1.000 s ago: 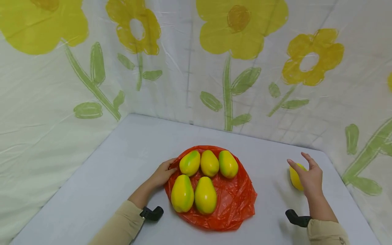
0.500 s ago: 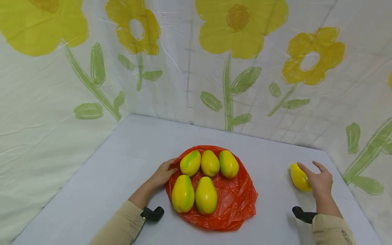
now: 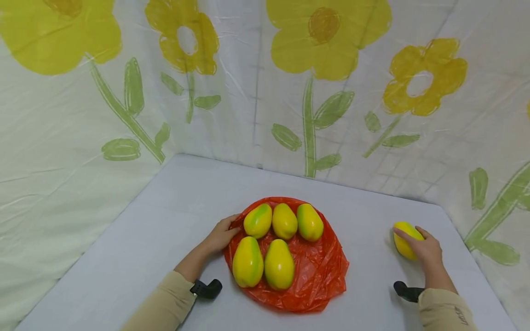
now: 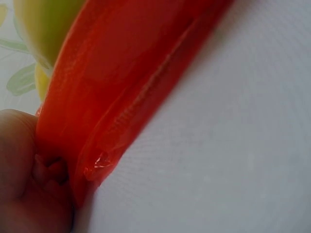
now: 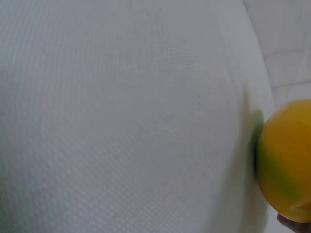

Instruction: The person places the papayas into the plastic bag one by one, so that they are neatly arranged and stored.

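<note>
A round, opened-out red plastic bag point(image 3: 316, 276) lies mid-table in the head view, with several yellow papayas point(image 3: 279, 265) with green streaks inside it. My left hand point(image 3: 218, 236) grips the bag's left rim; in the left wrist view the thumb and curled fingers meet at the red plastic point(image 4: 112, 82). On the right side of the table my right hand point(image 3: 428, 250) holds a single papaya point(image 3: 403, 249), thumb across its near left side and fingers over its right. This papaya point(image 5: 286, 160) fills the right edge of the right wrist view, a fingertip showing below it.
The white tabletop point(image 3: 174, 207) is bounded by a pale curtain point(image 3: 232, 128) printed with yellow flowers, behind and at both sides. A black wrist camera point(image 3: 207, 288) sits on the left wrist, another point(image 3: 407, 292) on the right.
My right hand went right past the lone papaya, then came back and closed its thumb and fingers around it. The papaya tilted slightly. The left hand and the bag stay put.
</note>
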The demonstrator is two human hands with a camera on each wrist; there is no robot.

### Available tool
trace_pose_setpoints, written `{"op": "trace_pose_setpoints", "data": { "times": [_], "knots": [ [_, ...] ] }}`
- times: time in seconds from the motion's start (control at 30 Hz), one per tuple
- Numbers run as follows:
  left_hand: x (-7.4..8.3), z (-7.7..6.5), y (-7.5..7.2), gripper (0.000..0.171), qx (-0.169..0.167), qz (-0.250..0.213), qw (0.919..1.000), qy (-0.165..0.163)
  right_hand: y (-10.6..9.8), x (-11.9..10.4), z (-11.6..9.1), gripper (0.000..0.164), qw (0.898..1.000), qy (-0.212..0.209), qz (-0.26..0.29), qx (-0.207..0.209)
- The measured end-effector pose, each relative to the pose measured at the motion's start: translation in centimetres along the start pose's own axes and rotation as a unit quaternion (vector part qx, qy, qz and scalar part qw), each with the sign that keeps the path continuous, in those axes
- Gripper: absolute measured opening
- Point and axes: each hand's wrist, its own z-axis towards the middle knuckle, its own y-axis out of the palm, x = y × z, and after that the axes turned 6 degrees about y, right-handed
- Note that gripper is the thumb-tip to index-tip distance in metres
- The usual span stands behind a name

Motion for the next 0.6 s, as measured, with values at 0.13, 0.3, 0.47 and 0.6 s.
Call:
{"op": "trace_pose_setpoints", "data": {
  "times": [0.13,0.3,0.47,0.6],
  "knots": [
    [0.0,0.1,0.0,0.043,-0.006,0.004,1.0,0.001,0.2,0.3,0.1,0.101,1.0,-0.007,-0.01,0.001],
    [0.1,0.1,0.0,0.043,-0.006,0.002,1.0,0.001,0.6,0.3,0.1,0.101,1.0,-0.013,0.0,0.014],
    [0.3,0.0,0.0,0.043,-0.005,-0.008,0.9999,0.006,1.0,0.3,0.0,0.093,0.999,-0.031,0.009,0.024],
    [0.2,0.0,0.0,0.043,-0.006,-0.003,1.0,0.008,1.3,0.4,-0.2,0.086,0.998,-0.06,-0.006,0.027]
  ]
}}
